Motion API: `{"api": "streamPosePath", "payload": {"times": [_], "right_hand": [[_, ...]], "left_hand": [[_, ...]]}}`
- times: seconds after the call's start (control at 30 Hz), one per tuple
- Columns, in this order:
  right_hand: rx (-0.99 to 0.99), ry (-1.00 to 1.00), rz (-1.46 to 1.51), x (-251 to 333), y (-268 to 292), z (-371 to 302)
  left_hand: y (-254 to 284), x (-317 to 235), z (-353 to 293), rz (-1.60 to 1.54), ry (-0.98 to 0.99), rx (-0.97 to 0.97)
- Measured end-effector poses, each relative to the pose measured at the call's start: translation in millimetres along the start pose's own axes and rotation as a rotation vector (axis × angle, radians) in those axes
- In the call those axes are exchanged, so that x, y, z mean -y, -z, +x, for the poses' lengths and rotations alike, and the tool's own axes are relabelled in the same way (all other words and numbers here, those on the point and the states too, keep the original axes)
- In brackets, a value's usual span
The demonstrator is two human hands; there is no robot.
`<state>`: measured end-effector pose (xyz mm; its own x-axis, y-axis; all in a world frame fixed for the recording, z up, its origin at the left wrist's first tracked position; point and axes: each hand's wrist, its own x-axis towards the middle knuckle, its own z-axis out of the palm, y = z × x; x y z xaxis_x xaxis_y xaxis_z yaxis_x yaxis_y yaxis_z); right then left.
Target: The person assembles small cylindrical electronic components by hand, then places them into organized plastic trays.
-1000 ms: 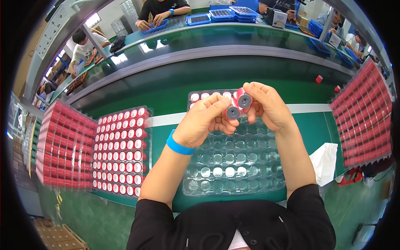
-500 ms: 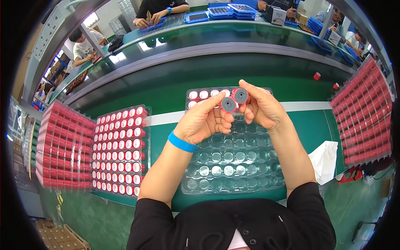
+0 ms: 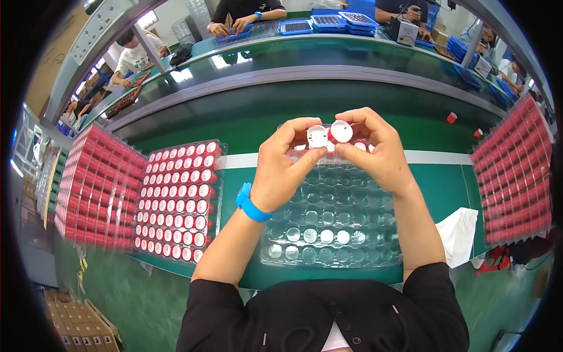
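Side by side above the clear plastic tray (image 3: 319,202), both my hands are closed on small red cylinders with white ends. My left hand (image 3: 282,161) pinches one red cylinder (image 3: 317,136) between thumb and fingers. Another red cylinder (image 3: 341,131) sits in the grip of my right hand (image 3: 381,154), close beside the first. Their white end faces, with small dark slots or holes, are turned up toward me. Most round pockets in the tray hold nothing; its far rows, partly hidden behind my hands, contain more white-topped cylinders.
At left lies a tray full of white-topped red cylinders (image 3: 179,193), beside a tall stack of filled trays (image 3: 97,190). Another stack (image 3: 516,176) stands at right, near a white cloth (image 3: 459,234). Two loose cylinders lie far right, one red cylinder (image 3: 451,118) nearer the middle. Co-workers sit beyond the rail.
Both hands have turned the cylinders over: dark grey ends faced me before, white ends now. My left wrist has rolled so the back of the hand shows. The whole view has shifted slightly.
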<state>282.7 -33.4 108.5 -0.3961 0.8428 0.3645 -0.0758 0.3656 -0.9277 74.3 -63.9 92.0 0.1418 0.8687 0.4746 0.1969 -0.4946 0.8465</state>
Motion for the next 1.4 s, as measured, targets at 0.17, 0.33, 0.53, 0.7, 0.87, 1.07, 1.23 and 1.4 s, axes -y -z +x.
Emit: {"api": "streamPosePath", "payload": {"times": [0.17, 0.33, 0.53, 0.7, 0.87, 1.07, 1.23, 1.4], "right_hand": [[-0.003, 0.453, -0.511, 4.6, -13.8, -2.4], [0.009, 0.400, -0.486, 6.6, -25.8, -8.7], [0.069, 0.313, -0.482, 10.2, -38.4, -12.6], [0.026, 0.151, -0.527, 1.7, -33.1, 3.5], [0.074, 0.248, -0.673, -30.3, -52.7, 12.7], [0.064, 0.214, -1.019, -80.4, -64.7, 18.2], [0.100, 0.247, -1.067, -81.9, -60.6, 14.2], [0.214, 0.218, -1.033, -65.9, -41.8, -3.2]], "left_hand": [[7.2, -4.1, -14.8, 0.037, -0.156, -0.061], [16.8, -11.2, -26.6, 0.047, -0.115, -0.036], [26.3, -15.2, -36.9, 0.053, -0.060, -0.037], [60.5, 2.4, -30.1, 0.247, 0.116, -0.012], [64.6, 38.4, -30.3, 0.292, 0.215, -0.017], [41.7, 94.4, -23.9, 0.542, 0.213, -0.042], [39.5, 93.7, -29.1, 0.542, 0.270, 0.055], [25.0, 100.1, -70.1, -0.005, 0.358, -0.014]]}}
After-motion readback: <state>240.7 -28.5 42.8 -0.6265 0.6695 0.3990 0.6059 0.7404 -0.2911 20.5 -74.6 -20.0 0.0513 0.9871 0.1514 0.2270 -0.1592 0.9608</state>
